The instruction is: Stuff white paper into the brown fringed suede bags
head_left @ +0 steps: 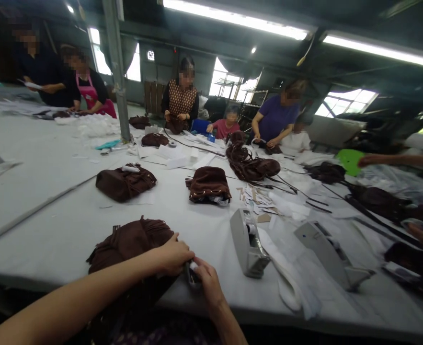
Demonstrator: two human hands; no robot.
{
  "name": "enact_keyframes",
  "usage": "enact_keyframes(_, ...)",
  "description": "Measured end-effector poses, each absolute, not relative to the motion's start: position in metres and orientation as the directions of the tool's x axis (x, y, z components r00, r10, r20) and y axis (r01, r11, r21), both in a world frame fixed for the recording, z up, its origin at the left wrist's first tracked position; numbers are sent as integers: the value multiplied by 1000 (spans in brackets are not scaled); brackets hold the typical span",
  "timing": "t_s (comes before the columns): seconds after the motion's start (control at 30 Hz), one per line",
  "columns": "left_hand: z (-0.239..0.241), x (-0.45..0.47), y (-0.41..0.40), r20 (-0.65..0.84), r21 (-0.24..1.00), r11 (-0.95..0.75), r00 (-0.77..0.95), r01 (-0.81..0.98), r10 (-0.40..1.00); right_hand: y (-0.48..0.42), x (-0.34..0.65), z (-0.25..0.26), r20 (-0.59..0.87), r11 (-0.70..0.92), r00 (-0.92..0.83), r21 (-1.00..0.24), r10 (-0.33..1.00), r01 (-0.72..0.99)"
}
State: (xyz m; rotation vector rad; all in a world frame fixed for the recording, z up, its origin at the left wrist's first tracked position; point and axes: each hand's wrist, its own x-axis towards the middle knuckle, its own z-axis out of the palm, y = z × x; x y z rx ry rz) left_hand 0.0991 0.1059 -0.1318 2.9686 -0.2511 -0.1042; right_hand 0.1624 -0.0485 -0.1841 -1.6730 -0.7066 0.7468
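Note:
A dark brown fringed suede bag (130, 242) lies at the near edge of the grey table (53, 225). My left hand (173, 256) rests on the bag's right side with its fingers closed on the fabric. My right hand (207, 282) sits just to the right and pinches a small dark and white piece (192, 272) at the bag's edge. The two hands nearly touch.
Two more brown bags (125, 183) (209, 184) lie further up the table. A grey hand tool (247, 242) and a second one (326, 249) rest to the right among white stuffing and paper tags. Several people work along the far and right sides.

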Motion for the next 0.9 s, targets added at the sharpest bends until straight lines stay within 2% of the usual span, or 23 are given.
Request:
enact_keyframes(0.13, -164, 102, 106, -50, 119, -985, 990, -128, -135, -36, 169, -179, -107, -298, 601, -927, 792, 227)
enact_keyframes(0.3, -171, 95, 118, -36, 109, -983, 988, -148, -153, -28, 175, -182, -113, -372, 567, -854, 816, 365)
enact_keyframes(0.47, -176, 99, 122, -22, 101, -983, 987, -156, -159, -33, 166, -186, -108, -472, 628, -759, 771, 449)
enact_keyframes(0.7, -177, 96, 126, -14, 157, -969, 980, -193, -198, -44, 149, -188, -164, -546, 686, -743, 709, 387)
enact_keyframes(0.8, -177, 96, 126, -1, 203, -960, 981, -191, -195, -45, 146, -191, -211, -548, 692, -777, 690, 310)
enact_keyframes(0.9, -174, 99, 130, 12, 263, -949, 984, -177, -180, -47, 149, -193, -294, -504, 621, -843, 727, 191)
